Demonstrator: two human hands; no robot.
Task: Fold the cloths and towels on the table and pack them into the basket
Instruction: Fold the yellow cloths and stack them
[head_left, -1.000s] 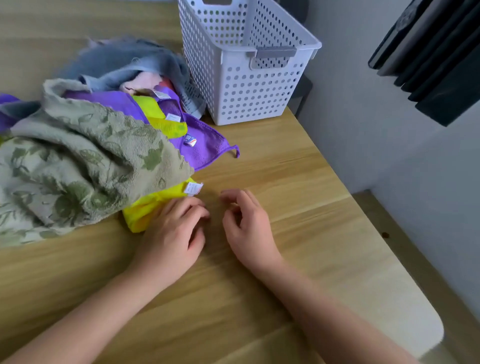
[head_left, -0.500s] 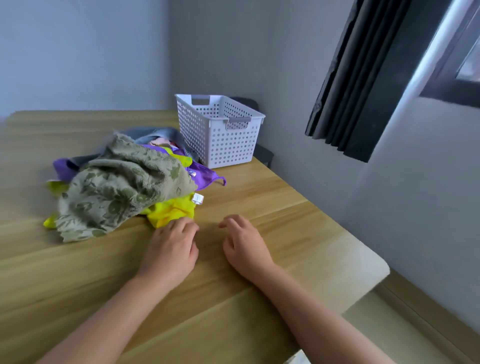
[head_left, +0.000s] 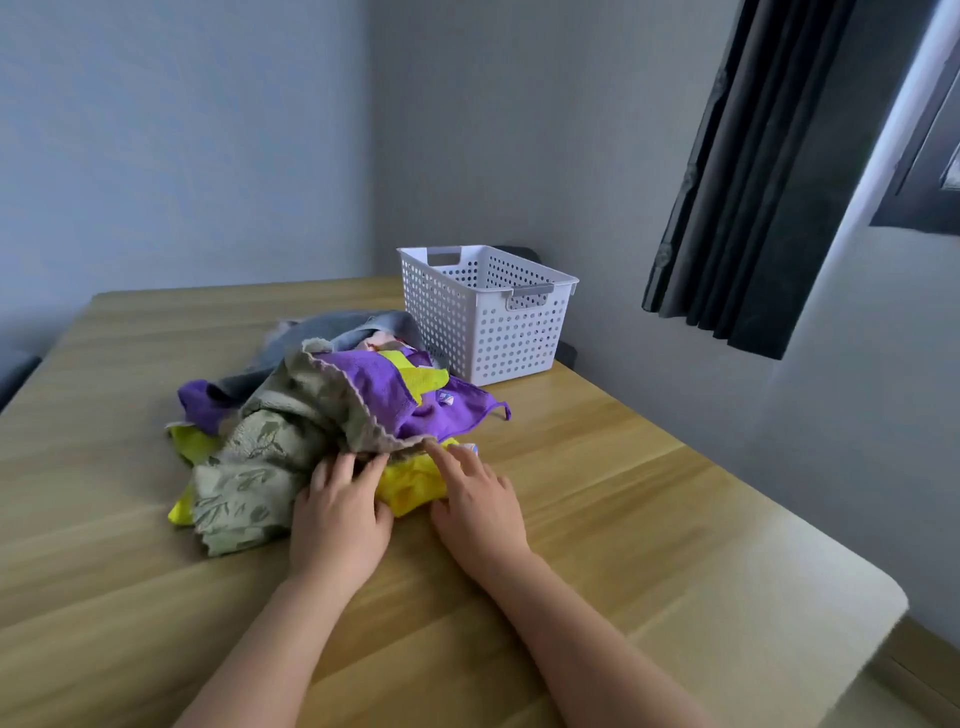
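A heap of cloths lies mid-table: a green leaf-patterned towel (head_left: 249, 467) on top, a purple cloth (head_left: 415, 410), a yellow cloth (head_left: 413, 486) under them, a grey towel (head_left: 332, 332) at the back. My left hand (head_left: 340, 514) rests at the green towel's near edge, fingers spread on the fabric and pushing it up. My right hand (head_left: 475, 499) lies on the yellow cloth's right side, fingers apart, index touching the towel's hem. Neither hand clearly grips anything. The white perforated basket (head_left: 488, 312) stands behind the heap at the right, and looks empty.
The wooden table (head_left: 623, 519) has a rounded corner at the right, with floor below. Grey walls stand behind and to the right. A dark curtain (head_left: 753, 182) hangs at the upper right. A dark chair back shows just behind the basket.
The view has tilted up and back, showing the walls and curtain. Both hands slid forward from bare table onto the heap; the green towel's edge is now lifted back, uncovering more purple cloth.
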